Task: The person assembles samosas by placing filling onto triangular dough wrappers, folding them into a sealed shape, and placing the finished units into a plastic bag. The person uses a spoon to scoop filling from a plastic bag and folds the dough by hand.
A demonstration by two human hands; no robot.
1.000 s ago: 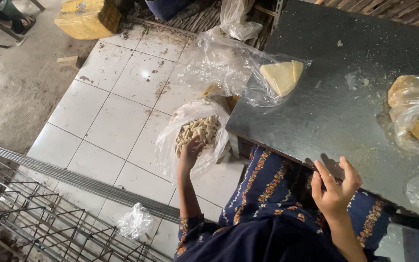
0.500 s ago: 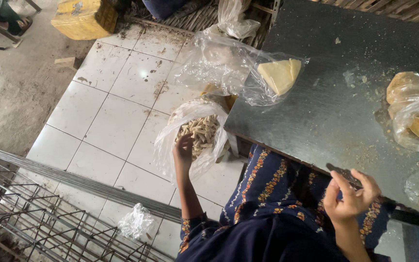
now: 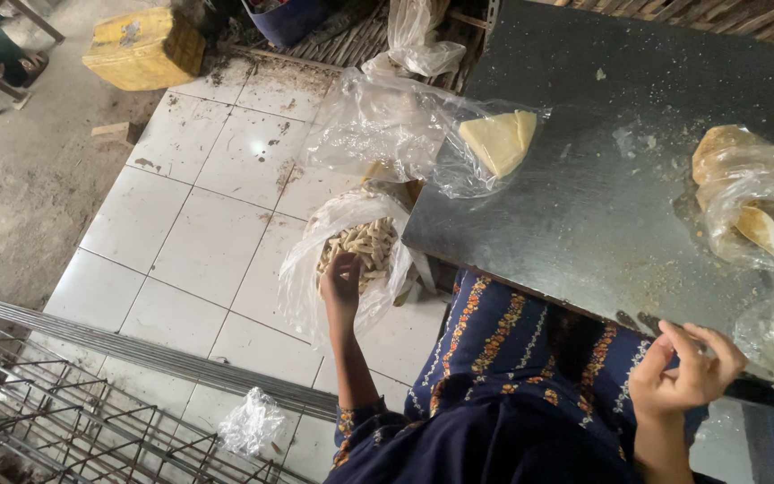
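Note:
My left hand reaches down into a clear plastic bag on the tiled floor, its fingers among pale finger-shaped dough pieces; whether it grips one is hidden. My right hand hovers at the near edge of the dark metal table with its fingers curled and apart, next to a dark knife handle. A pale yellow dough slab lies on the table's left part, half inside clear plastic.
A plastic-covered dough lump with a wooden spoon sits at the table's right. A metal wire rack stands at the lower left. A crumpled plastic bag lies on the tiles. A yellow block rests at the far left.
My left hand has pushed deeper into the bag of dough pieces. My right hand has dropped from an upright spread pose to the table's near edge, with fingers curling.

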